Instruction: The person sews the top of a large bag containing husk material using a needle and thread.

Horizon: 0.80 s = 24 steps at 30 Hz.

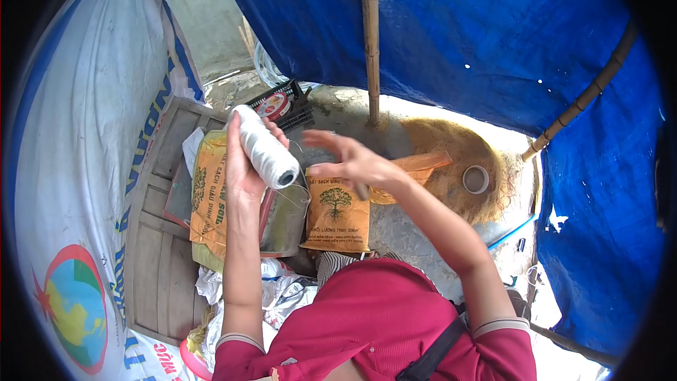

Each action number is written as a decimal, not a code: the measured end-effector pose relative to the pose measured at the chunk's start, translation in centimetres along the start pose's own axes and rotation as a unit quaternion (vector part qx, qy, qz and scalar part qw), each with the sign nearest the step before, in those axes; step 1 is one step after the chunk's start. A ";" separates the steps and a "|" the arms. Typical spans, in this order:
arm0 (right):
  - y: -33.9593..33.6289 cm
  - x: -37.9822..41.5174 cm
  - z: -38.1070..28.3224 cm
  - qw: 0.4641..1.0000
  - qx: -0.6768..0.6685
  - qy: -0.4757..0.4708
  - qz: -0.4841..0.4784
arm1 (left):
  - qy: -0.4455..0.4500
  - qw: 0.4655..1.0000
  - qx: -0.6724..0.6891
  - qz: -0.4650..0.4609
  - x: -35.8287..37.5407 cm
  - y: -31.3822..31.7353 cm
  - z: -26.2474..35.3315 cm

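Note:
A large spool of white thread (265, 147) is in my left hand (243, 169), the fingers wrapped around it and its dark core end tilted down to the right. Just right of the spool, my right hand (352, 162) is raised with fingers apart, slightly blurred. A thin loose strand curves beside the spool's lower end. Below my right hand stands an orange printed soil bag (337, 215) with a tree picture. A small dark shape under that hand is too blurred to name. Left of my left forearm lies another orange soil bag (209, 201).
A round container (475, 180) rests on a brown soil pile (451, 141) at right. A black crate (285, 102) sits behind the spool. Bamboo poles (370, 42) stand against the blue tarp (465, 28). Grey wooden panels (159, 240) and white sacks (275, 296) are on the left.

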State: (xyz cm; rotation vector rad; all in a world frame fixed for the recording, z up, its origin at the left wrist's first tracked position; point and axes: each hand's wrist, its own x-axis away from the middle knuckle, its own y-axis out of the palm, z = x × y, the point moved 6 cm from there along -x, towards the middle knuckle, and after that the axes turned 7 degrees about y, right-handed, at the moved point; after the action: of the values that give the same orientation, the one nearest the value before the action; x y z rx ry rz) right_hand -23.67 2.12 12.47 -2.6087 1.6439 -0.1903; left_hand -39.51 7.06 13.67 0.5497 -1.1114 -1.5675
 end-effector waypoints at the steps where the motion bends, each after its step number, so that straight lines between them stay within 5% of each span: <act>1: 1.4 -1.0 -0.9 0.996 -0.074 0.009 -0.046 | 0.008 1.000 -0.025 0.001 0.3 0.6 0.1; 7: -2.7 -0.9 0.5 0.964 -0.160 0.151 -0.147 | 0.025 0.999 -0.026 -0.039 2.1 -0.3 5.6; 11: -2.1 -1.6 -2.7 0.998 -0.025 0.049 -0.038 | 0.089 0.995 -0.042 -0.024 1.8 -0.7 7.3; 16: 5.2 -4.3 -2.5 0.987 -0.072 -0.107 -0.094 | 0.070 0.996 -0.048 -0.036 0.8 1.4 5.7; 18: 4.1 -4.1 -0.9 0.984 -0.106 0.083 -0.117 | 0.058 0.996 -0.050 -0.040 0.5 1.4 5.8; 24: -1.7 -1.3 -1.9 0.987 -0.103 0.106 -0.056 | -0.033 0.997 0.052 -0.038 0.3 0.5 6.5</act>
State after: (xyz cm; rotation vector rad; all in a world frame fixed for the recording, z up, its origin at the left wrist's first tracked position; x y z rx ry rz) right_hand -23.02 4.09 14.47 -2.9308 1.6601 -0.3309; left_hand -44.62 9.20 17.09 0.6201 -1.2410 -1.6094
